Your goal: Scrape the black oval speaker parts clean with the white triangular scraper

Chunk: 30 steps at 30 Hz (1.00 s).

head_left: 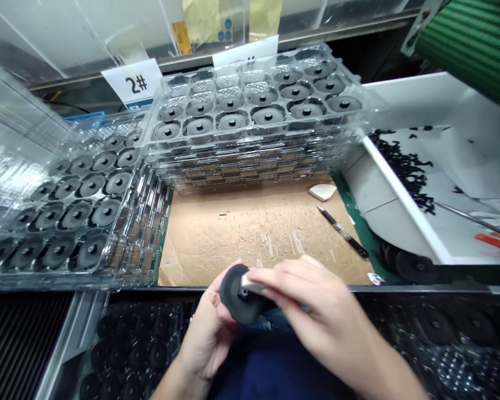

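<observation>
My left hand (210,325) grips a black round disc (235,300) by its edge, tilted so that its face and raised centre hub show. Pinched in my right hand (312,303) is a small white wedge-like piece (250,284), perhaps sponge, touching the disc beside the hub. The fingers partly cover this piece. Both hands are at the near edge of a cardboard sheet (233,228). A similar white wedge (323,192) lies on the cardboard, with a black pen (342,231) close by.
Stacked clear trays (250,150) of black discs stand behind the cardboard, with more trays (120,244) at left. At right, a white bin (408,205) holds small black parts (404,166) and an orange-handled tool (495,243). Trays of dark discs (133,350) sit lower down.
</observation>
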Each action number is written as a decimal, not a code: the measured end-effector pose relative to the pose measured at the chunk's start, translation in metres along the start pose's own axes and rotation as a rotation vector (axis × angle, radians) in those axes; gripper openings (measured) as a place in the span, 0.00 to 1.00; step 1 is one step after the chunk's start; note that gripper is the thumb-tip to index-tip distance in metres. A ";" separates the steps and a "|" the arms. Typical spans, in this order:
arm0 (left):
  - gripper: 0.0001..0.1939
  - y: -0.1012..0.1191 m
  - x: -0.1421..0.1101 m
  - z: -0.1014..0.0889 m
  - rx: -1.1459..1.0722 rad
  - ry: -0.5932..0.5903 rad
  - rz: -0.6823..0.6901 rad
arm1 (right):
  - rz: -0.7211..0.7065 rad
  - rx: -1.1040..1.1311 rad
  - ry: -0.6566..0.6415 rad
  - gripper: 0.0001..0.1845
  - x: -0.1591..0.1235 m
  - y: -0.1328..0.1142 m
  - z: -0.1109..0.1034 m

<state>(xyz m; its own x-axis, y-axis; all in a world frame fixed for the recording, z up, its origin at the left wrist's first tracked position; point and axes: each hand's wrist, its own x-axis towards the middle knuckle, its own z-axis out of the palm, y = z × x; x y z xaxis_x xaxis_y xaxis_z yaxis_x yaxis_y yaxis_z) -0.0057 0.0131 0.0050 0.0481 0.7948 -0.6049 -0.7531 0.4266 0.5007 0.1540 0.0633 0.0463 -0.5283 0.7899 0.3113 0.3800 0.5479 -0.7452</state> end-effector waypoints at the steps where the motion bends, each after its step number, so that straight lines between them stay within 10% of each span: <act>1: 0.34 -0.002 0.001 -0.001 -0.004 0.015 0.006 | 0.030 -0.034 0.000 0.15 0.000 0.000 -0.001; 5: 0.34 -0.009 0.005 -0.003 -0.022 -0.060 0.028 | -0.053 0.064 0.111 0.16 0.003 0.004 0.004; 10: 0.25 -0.006 0.010 -0.002 -0.074 -0.011 0.085 | 0.415 0.170 0.089 0.11 -0.007 0.056 0.028; 15: 0.23 0.000 0.012 -0.002 -0.130 -0.031 0.075 | 0.522 0.154 0.083 0.12 -0.034 0.100 0.049; 22: 0.25 -0.010 0.012 0.007 -0.085 -0.055 0.092 | 0.355 0.121 0.269 0.14 -0.005 0.031 0.022; 26: 0.24 -0.013 0.009 0.002 -0.023 -0.053 -0.006 | -0.036 0.114 0.037 0.15 0.011 -0.005 0.017; 30: 0.26 -0.011 0.008 0.001 0.021 -0.019 0.004 | 0.067 0.125 -0.152 0.12 0.019 -0.005 0.019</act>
<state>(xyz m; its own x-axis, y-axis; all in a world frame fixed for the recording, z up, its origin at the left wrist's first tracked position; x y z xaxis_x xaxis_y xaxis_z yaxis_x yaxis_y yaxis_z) 0.0034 0.0149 -0.0043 0.0581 0.8046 -0.5910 -0.7395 0.4323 0.5159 0.1275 0.0703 0.0446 -0.6167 0.7679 0.1730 0.3265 0.4495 -0.8314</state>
